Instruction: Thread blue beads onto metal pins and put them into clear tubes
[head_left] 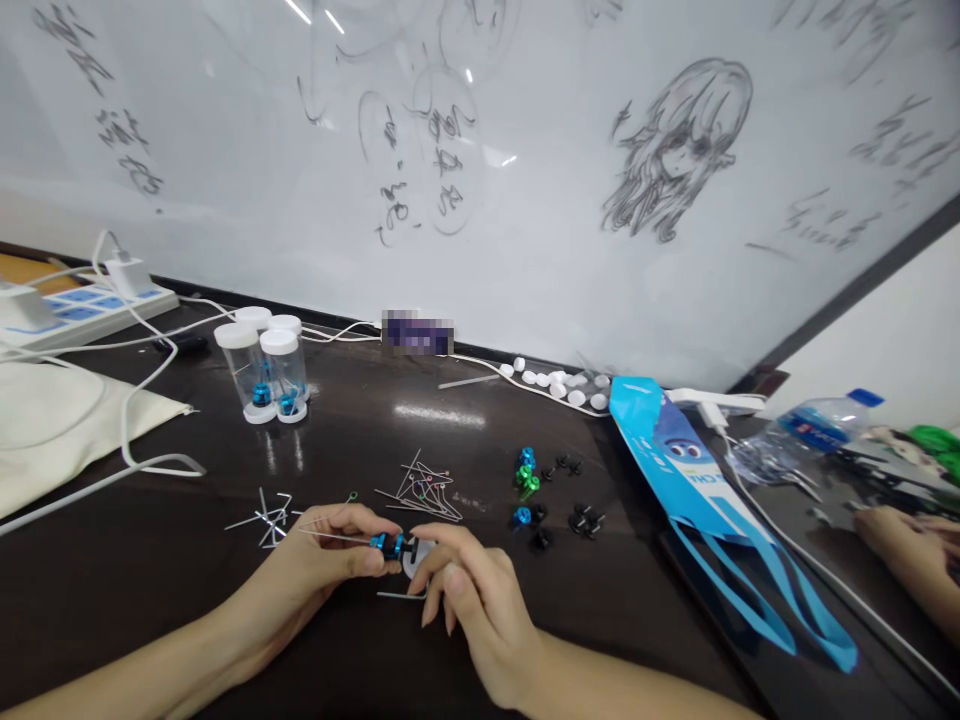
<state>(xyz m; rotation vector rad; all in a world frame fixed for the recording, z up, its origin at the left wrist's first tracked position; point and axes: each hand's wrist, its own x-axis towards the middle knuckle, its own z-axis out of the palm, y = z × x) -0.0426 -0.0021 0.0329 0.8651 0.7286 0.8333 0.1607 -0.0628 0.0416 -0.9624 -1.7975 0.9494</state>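
My left hand [330,560] pinches a thin metal pin carrying a small blue and black part [390,545] just above the dark table [187,560]. My right hand [472,590] meets it from the right, fingertips on the black end of that part, over a small white cap [417,556]. A short metal rod [401,596] lies under my right fingers. Loose pins [424,488] lie in a pile just beyond the hands, and another pile of pins [268,515] lies to the left.
Small blue, green and black parts [544,500] are scattered to the right. Three clear capped vials [266,372] stand at the back left, near a power strip [82,305], cables and a cloth bag [52,425]. A blue bag [690,470], a water bottle [810,425] and another person's hand [911,555] are at right.
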